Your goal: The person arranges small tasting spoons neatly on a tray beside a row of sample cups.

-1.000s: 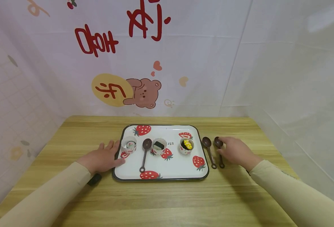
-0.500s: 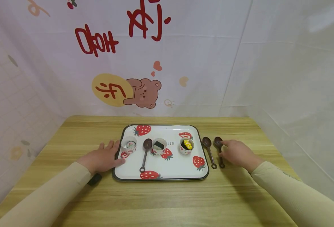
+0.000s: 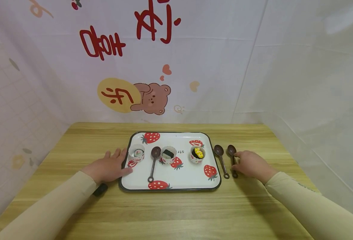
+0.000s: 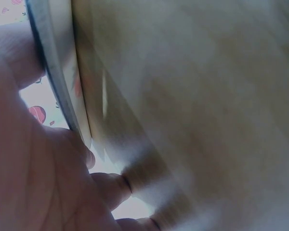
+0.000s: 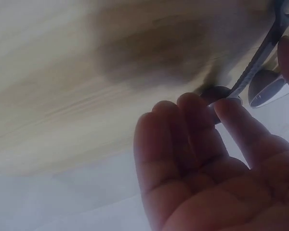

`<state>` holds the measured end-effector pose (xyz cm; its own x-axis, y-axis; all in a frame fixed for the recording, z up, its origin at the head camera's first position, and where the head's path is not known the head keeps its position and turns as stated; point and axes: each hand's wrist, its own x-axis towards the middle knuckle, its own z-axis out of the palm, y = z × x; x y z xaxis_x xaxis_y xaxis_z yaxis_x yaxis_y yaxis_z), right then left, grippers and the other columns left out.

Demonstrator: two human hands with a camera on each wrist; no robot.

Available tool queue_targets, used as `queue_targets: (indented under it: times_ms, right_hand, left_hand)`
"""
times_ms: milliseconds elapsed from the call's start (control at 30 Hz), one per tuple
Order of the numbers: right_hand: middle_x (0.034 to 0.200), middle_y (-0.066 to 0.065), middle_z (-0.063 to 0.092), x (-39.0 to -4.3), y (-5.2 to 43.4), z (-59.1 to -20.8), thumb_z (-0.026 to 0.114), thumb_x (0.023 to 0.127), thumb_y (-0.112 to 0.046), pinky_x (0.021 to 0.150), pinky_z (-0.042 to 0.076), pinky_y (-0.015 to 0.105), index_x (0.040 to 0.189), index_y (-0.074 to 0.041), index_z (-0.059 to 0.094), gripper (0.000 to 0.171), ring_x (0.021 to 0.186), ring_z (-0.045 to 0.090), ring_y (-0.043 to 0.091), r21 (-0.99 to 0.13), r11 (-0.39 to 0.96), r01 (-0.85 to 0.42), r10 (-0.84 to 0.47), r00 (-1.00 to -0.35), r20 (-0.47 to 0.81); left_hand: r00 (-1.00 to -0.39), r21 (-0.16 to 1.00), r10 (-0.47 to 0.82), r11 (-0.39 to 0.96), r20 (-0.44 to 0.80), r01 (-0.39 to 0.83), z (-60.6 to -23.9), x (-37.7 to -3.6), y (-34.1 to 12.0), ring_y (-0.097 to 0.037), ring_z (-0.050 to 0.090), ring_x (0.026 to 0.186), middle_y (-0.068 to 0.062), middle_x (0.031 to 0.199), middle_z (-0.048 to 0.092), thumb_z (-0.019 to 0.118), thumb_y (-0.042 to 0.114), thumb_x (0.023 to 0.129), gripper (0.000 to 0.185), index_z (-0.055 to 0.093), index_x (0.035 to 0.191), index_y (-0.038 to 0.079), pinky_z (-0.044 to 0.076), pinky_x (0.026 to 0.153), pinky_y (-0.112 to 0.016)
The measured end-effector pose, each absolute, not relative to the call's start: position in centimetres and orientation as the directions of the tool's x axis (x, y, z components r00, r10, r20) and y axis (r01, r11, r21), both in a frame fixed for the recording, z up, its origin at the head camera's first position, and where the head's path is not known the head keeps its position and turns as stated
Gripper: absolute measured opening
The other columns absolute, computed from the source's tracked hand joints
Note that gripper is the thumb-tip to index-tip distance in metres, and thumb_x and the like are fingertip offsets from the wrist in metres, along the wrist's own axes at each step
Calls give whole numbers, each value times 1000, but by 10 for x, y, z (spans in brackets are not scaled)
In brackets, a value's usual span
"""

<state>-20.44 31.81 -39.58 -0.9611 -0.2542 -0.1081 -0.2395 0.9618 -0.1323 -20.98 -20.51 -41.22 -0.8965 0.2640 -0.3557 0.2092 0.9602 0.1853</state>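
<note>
Head view: tray [image 3: 182, 173] = landmark, white w/ strawberry print, dark rim, sits mid bench [image 3: 176, 213].
L hand [image 3: 108, 166]: flat on bench at tray's left edge, fingers straight, thumb touching the rim; holds nothing.
L wrist view: fingers [image 4: 106, 185] against tray rim [image 4: 53, 82], blurry, no more detail.
R hand [image 3: 251, 164]: on bench right of tray, fingers relaxed, fingertip on outer spoon [image 3: 232, 156]; not wrapped round it.
R wrist view: palm open [image 5: 216, 159], fingertips [image 5: 229, 103] at outer spoon's handle [image 5: 250, 72]; 2nd spoon bowl [image 5: 265, 86] just beside.
Inner spoon [image 3: 220, 159]: on bench betw tray's right edge & outer spoon, untouched, bowl at far end.
Tray spoon [image 3: 153, 161]: lies on tray, left of centre, bowl far, handle near.
Left cup [image 3: 136, 152]: on tray, near left edge, close to L hand.
Mid cup [image 3: 168, 154]: tray centre, just right of tray spoon, dark filling.
Right cup [image 3: 197, 154]: tray's right part, yellow topping.
Black item [image 3: 99, 189]: on bench, left of tray's near-left corner, partly under L sleeve; can't tell what it is.
</note>
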Motion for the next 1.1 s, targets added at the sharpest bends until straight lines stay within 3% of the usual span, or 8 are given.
queue_targets:
  times_ms: [133, 400, 533, 633, 900, 1100]
  right_hand:
    - [101, 19, 78, -202, 317, -394, 83, 88, -29, 95, 57, 56, 126, 10, 67, 56, 95, 73, 32, -135, 964, -227, -242, -964, -106]
    - [90, 11, 75, -198, 316, -393, 80, 90, -28, 84, 58, 50, 100, 1, 71, 31, 79, 67, 24, -129, 967, -218, -232, -967, -107]
    - [77, 3, 66, -198, 316, -394, 78, 92, -26, 73, 54, 42, 84, -7, 66, 24, 71, 58, 19, -132, 963, -234, -248, -963, -106]
    - [68, -1, 56, -198, 315, -395, 76, 92, -25, 68, 47, 37, 74, -13, 58, 28, 66, 50, 17, -144, 961, -235, -252, -961, -111]
    - [75, -2, 68, -199, 312, -395, 75, 90, -18, 73, 53, 40, 83, -8, 74, 12, 69, 56, 17, -165, 957, -238, -258, -959, -114]
    - [69, -3, 61, -199, 311, -396, 73, 90, -15, 66, 47, 34, 74, -12, 67, 18, 64, 51, 15, -181, 955, -234, -258, -958, -122]
  left_hand:
    - [-896, 185, 266, 960, -356, 212, -412, -210, -205, -71, 16, 149, -36, 170, 18, 52, 71, 99, 105, 18, 166, -3, 35, 111, -78]
    - [-896, 181, 264, 960, -356, 211, -412, -210, -204, -71, 17, 148, -37, 169, 18, 52, 71, 100, 105, 18, 166, -3, 34, 112, -77]
    - [-898, 183, 268, 959, -350, 215, -413, -210, -204, -72, 18, 147, -37, 169, 18, 52, 70, 100, 104, 18, 166, -4, 33, 113, -77]
    - [-898, 186, 271, 958, -347, 218, -413, -210, -204, -72, 18, 147, -38, 169, 18, 52, 70, 100, 104, 19, 166, -5, 33, 113, -77]
    - [-897, 190, 269, 958, -349, 213, -411, -210, -204, -73, 18, 147, -38, 168, 18, 53, 69, 100, 105, 19, 165, -5, 33, 113, -77]
    - [-895, 191, 271, 958, -354, 214, -412, -210, -204, -73, 17, 147, -38, 169, 17, 52, 70, 100, 104, 18, 166, -4, 33, 113, -77]
